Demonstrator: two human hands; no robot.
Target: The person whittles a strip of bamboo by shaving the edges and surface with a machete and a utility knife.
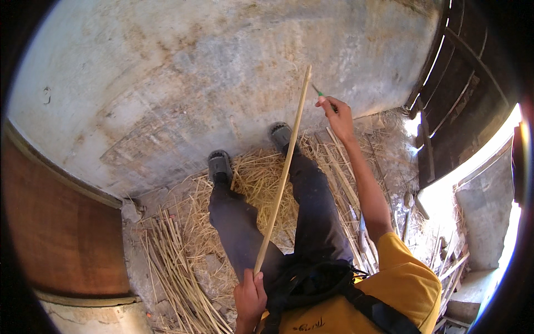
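Note:
A long, pale bamboo strip [284, 181] slants up and away from my lap, its far end in front of the wall. My left hand [250, 296] is closed round its near end, close to my waist. Stretched out to the far right, my right hand [338, 116] grips a small green-handled knife [318, 91]. The knife's thin dark tip points toward the strip's far end, apart from it as far as I can see. Most of the handle is hidden by my fingers.
Straw-like shavings [258, 175] cover the floor between my shoes. Thin strips [175, 267] lie bundled at the left, and more long strips [339, 167] lie at the right. A stained wall [194, 83] rises ahead; a brown panel [61, 222] stands left.

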